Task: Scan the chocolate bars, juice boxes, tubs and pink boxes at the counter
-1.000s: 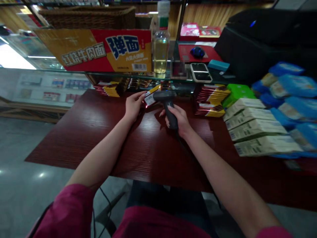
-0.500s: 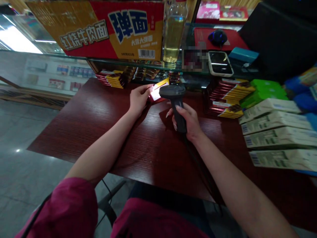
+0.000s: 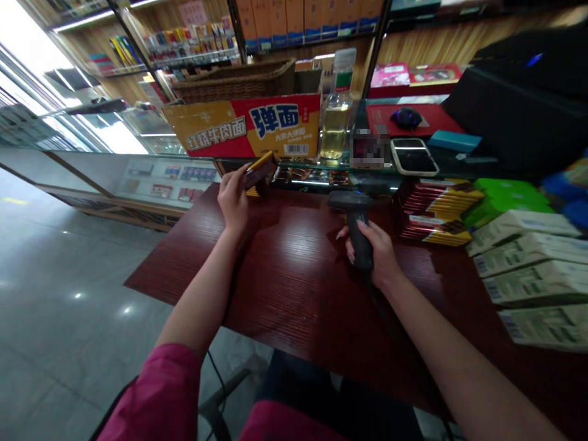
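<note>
Yellow-edged flat box (image 3: pixel 260 170) in left hand (image 3: pixel 233 199), black scanner (image 3: pixel 356 228) in right hand (image 3: pixel 379 258)

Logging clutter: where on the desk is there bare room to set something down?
The desk is bare between the left hand, holding a bar, and the right hand on the scanner, and toward the near edge. Crowded: stacks and pale boxes at right; carton, bottle, phone on the glass counter.

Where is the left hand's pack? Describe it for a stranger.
At the dark red table, below the red and yellow carton, the left hand holds a flat pack, away from the right hand's scanner. Unlike the stacked packs, it is raised and tilted.
</note>
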The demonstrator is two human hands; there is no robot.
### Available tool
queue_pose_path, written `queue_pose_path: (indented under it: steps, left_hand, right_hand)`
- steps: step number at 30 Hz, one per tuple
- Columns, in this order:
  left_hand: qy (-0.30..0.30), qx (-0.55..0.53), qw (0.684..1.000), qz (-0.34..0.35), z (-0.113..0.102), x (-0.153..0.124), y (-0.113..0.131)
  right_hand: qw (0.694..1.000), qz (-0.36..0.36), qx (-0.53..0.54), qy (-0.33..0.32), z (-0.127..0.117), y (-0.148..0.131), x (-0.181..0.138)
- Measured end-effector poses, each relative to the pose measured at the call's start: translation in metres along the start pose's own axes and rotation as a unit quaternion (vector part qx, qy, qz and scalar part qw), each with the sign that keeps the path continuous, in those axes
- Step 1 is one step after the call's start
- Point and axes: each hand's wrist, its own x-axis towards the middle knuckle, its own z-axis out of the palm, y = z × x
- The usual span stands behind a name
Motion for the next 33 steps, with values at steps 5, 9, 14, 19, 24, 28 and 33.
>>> queue_pose_path:
  steps: [5, 9, 14, 19, 24, 28, 33]
  left_hand:
    - [-0.05, 0.079, 0.995, 0.036, -0.031, 0.004, -0.047]
    - [-0.107, 0.135, 0.985, 0.03, -0.038, 0.011, -0.073]
    - [-0.114, 0.136, 0.984, -0.007, -0.034, 0.023, -0.096]
    - [-0.122, 0.129, 0.984, -0.008, -0.028, 0.026, -0.11]
    - [-0.159, 0.138, 0.978, 0.006, -0.026, 0.024, -0.107]
    - [-0.161, 0.146, 0.976, 0.002, -0.027, 0.024, -0.104]
    - [-0.153, 0.171, 0.973, 0.035, -0.033, 0.02, -0.092]
  right_hand:
    - [1.0, 0.013, -0.017, 0.012, 0.003, -0.002, -0.001]
    - [0.999, 0.027, -0.031, 0.019, 0.003, -0.004, -0.001]
    - [0.998, 0.033, -0.055, 0.012, 0.001, -0.004, 0.0]
    - [0.996, 0.045, -0.069, 0.029, 0.001, -0.003, 0.0]
    - [0.996, 0.05, -0.066, 0.034, 0.001, -0.004, 0.0]
    - [0.997, 0.046, -0.054, 0.031, 0.002, -0.004, 0.0]
    - [0.999, 0.005, -0.027, 0.042, 0.005, -0.005, -0.003]
